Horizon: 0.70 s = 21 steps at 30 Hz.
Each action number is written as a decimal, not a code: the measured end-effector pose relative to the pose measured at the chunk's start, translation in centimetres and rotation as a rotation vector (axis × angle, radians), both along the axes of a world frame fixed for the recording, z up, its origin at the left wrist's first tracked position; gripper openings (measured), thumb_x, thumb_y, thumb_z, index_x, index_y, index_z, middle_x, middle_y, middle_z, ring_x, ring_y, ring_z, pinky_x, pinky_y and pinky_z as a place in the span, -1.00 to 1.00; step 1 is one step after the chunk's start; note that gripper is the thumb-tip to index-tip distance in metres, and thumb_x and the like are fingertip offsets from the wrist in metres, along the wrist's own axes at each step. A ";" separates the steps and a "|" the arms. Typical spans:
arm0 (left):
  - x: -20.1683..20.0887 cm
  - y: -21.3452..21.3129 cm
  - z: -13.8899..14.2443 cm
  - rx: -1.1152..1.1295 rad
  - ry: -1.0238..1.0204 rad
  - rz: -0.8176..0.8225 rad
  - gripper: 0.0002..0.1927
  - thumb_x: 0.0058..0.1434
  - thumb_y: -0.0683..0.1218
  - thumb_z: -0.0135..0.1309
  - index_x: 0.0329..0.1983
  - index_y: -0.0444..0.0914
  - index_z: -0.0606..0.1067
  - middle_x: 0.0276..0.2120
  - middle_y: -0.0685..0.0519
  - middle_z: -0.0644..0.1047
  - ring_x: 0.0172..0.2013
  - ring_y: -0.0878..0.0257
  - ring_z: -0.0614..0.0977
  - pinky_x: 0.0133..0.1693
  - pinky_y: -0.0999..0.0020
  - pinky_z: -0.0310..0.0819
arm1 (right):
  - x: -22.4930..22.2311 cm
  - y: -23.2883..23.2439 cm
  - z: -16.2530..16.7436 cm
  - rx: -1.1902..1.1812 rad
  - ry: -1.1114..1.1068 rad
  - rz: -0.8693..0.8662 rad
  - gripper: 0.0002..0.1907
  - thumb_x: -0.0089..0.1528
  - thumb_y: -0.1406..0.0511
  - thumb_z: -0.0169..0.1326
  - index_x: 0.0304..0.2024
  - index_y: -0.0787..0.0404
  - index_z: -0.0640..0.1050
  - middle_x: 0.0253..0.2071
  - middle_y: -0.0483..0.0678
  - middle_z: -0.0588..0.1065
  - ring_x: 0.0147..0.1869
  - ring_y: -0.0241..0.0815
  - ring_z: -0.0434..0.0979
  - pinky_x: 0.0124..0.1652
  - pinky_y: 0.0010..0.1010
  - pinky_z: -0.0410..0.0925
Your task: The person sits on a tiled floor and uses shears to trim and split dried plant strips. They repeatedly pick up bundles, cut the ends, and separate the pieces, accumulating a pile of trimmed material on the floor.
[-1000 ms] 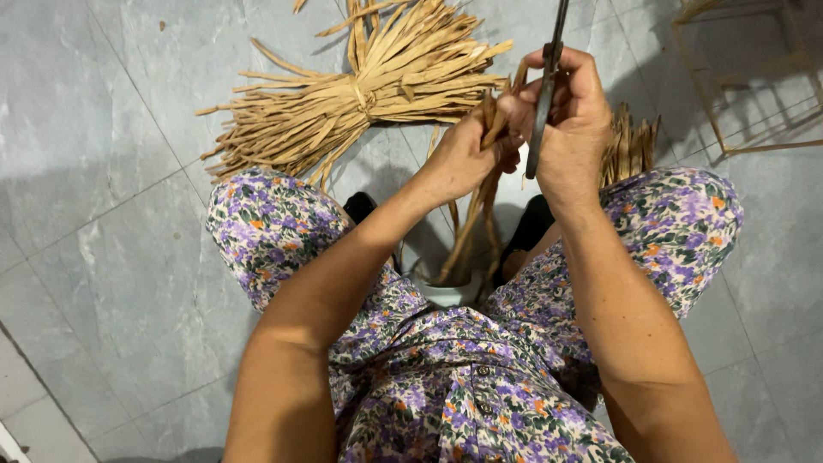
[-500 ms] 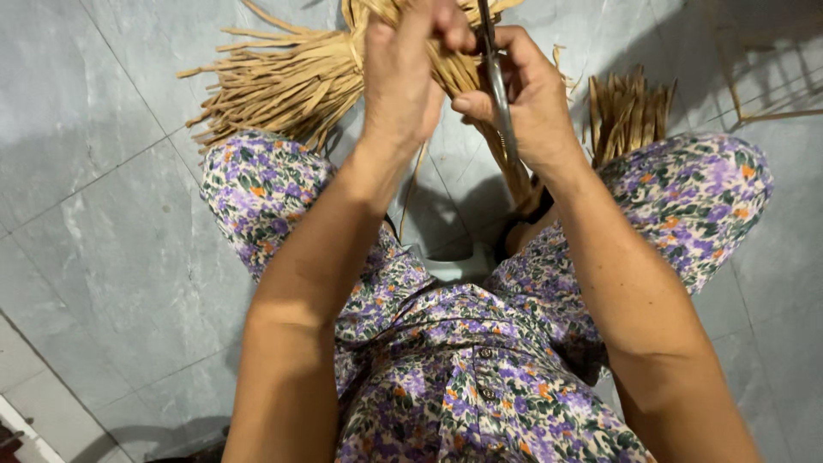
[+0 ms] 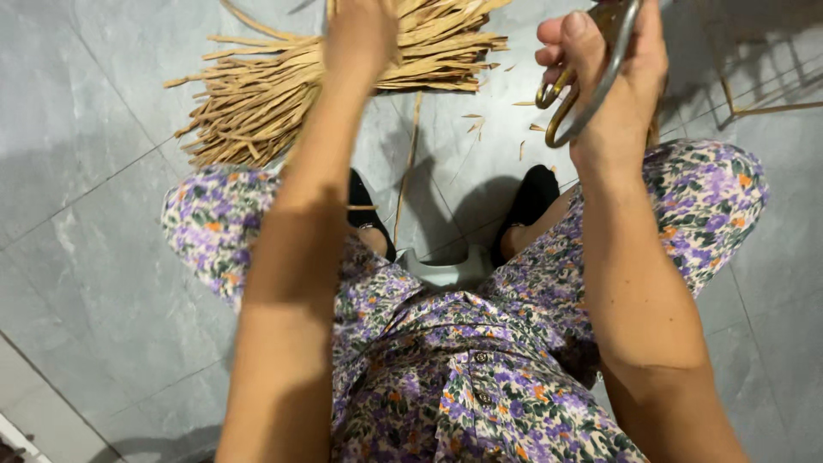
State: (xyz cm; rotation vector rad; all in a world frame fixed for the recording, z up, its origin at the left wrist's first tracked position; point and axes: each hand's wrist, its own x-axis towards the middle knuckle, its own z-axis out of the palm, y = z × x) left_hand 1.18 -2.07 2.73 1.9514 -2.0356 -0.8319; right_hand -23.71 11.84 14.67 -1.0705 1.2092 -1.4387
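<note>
My right hand is raised at the upper right, shut on a pair of scissors with brass-coloured loops; the blades run up out of view. My left hand is lifted at the top edge with its fingers curled, seen from the back, and whatever it holds is cut off by the frame. Below it a big bundle of tan dried straw strips lies on the grey tiled floor. One long single strip runs down between my feet. Small cut bits are scattered near it.
I sit on a low white stool in a purple floral dress, black shoes on the floor. A thin metal frame stands at the upper right. Grey floor tiles stretch to the left.
Both hands have risen towards the top of the view. The strips once held between them are no longer seen in my hands; the scissors stay in my right hand. Cut bits now lie on the floor.
</note>
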 end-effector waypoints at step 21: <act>-5.6 7.7 -18.0 0.386 -0.056 0.108 -0.59 0.45 0.15 -0.13 0.01 -0.25 0.50 -0.06 -0.25 0.59 0.00 -0.18 0.60 0.03 -0.02 0.47 | -0.6 -1.4 -1.1 0.124 -0.061 -0.113 -0.63 0.44 0.29 0.22 0.21 0.28 0.42 -0.14 0.05 0.61 -0.16 -0.18 0.60 -0.09 -0.39 0.47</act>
